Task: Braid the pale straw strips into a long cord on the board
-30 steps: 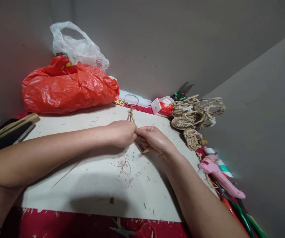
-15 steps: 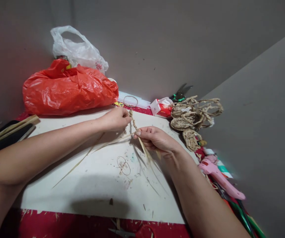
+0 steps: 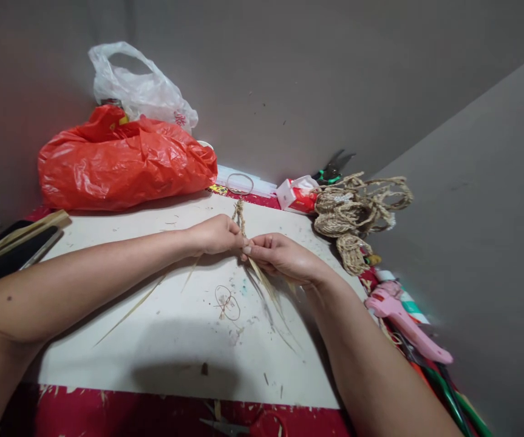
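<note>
A short twisted straw cord (image 3: 240, 213) runs away from me on the white board (image 3: 166, 340). My left hand (image 3: 220, 234) is closed on strands at the near end of the cord, knuckles up. Touching it at the fingertips, my right hand (image 3: 276, 255) pinches the same work between thumb and forefinger. Loose pale straw strands (image 3: 268, 288) fan out toward me below the right hand. Other thin strands (image 3: 134, 308) stick out to the left from under the left forearm. The exact point where the fingers grip is partly hidden.
A red plastic bag (image 3: 127, 161) and a white bag (image 3: 143, 88) stand at the back left. Coiled straw rope (image 3: 350, 212), a tissue pack (image 3: 299, 194) and pruning shears (image 3: 334, 169) lie back right. A pink glue gun (image 3: 410, 321) lies right; scissors (image 3: 229, 427) lie in front.
My left hand has come down and right from beside the cord to meet my right hand at its near end. The right hand has barely moved.
</note>
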`<action>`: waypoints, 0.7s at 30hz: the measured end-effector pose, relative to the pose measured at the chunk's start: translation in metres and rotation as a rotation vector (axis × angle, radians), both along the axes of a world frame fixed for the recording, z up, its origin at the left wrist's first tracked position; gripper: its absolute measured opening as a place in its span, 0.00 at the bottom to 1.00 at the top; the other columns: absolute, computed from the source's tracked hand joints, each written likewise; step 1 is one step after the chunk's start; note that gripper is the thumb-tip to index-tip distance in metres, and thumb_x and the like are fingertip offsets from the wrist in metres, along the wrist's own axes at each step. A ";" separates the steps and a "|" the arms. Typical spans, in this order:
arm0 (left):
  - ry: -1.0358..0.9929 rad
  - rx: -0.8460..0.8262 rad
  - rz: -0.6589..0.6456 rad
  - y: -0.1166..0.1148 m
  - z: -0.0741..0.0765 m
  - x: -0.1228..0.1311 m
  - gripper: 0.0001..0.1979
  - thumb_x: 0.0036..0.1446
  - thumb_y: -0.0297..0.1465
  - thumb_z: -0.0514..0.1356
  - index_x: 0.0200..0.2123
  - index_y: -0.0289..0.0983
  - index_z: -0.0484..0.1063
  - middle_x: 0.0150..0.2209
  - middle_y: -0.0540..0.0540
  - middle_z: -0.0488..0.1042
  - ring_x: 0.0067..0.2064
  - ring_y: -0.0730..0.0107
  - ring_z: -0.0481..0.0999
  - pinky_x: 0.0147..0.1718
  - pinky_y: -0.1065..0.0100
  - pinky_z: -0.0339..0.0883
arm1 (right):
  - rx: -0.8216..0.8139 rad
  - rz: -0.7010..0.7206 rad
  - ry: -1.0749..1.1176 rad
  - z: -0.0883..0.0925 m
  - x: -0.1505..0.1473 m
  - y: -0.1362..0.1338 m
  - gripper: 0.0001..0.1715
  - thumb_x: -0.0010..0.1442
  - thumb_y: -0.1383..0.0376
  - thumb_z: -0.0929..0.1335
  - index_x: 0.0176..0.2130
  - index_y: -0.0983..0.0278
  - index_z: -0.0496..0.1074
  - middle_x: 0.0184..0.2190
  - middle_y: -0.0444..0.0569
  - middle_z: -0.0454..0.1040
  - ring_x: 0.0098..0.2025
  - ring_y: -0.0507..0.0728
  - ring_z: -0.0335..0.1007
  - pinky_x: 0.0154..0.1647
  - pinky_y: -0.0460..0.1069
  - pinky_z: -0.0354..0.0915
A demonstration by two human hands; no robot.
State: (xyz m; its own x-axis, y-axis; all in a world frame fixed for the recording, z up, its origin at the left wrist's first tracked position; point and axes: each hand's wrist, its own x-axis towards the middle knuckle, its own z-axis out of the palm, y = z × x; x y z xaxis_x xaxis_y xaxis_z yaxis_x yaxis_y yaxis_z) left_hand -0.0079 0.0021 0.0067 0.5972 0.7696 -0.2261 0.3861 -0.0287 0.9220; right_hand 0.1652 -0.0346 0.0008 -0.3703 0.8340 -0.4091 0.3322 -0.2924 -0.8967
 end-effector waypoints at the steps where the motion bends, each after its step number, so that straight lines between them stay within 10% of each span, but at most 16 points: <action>1: -0.003 0.046 0.001 0.001 -0.001 0.000 0.10 0.48 0.30 0.59 0.18 0.33 0.68 0.13 0.55 0.56 0.17 0.83 0.50 0.18 0.73 0.43 | 0.012 0.007 -0.037 0.001 0.001 0.000 0.16 0.51 0.56 0.69 0.27 0.68 0.70 0.11 0.35 0.51 0.13 0.44 0.40 0.13 0.43 0.36; 11: -0.025 -0.079 0.044 0.004 -0.003 0.001 0.09 0.48 0.28 0.60 0.18 0.33 0.66 0.10 0.56 0.52 0.13 0.83 0.46 0.16 0.72 0.37 | 0.132 0.024 -0.236 0.012 0.020 0.002 0.21 0.56 0.53 0.63 0.30 0.68 0.72 0.13 0.37 0.52 0.15 0.46 0.44 0.16 0.44 0.44; 17: -0.023 -0.125 0.023 0.007 -0.014 0.000 0.11 0.48 0.29 0.60 0.17 0.35 0.63 0.09 0.57 0.50 0.11 0.82 0.46 0.14 0.72 0.35 | 0.897 -0.448 -0.567 0.030 -0.001 -0.009 0.15 0.54 0.61 0.65 0.39 0.66 0.72 0.30 0.50 0.72 0.30 0.54 0.66 0.31 0.49 0.61; 21: -0.041 -0.112 -0.015 0.009 -0.016 -0.001 0.09 0.46 0.27 0.59 0.18 0.35 0.64 0.09 0.57 0.52 0.12 0.82 0.48 0.13 0.72 0.38 | 0.852 0.100 -0.436 0.031 -0.066 -0.045 0.14 0.59 0.63 0.62 0.42 0.64 0.73 0.32 0.50 0.74 0.35 0.54 0.69 0.37 0.49 0.63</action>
State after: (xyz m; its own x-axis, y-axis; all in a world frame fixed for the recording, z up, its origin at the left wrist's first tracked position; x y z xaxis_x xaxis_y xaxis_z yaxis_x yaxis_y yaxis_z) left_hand -0.0088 0.0112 -0.0096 0.6189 0.7318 -0.2853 0.3485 0.0696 0.9347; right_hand 0.0991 -0.0795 0.0322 -0.4147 0.8876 0.2004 0.6750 0.4477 -0.5865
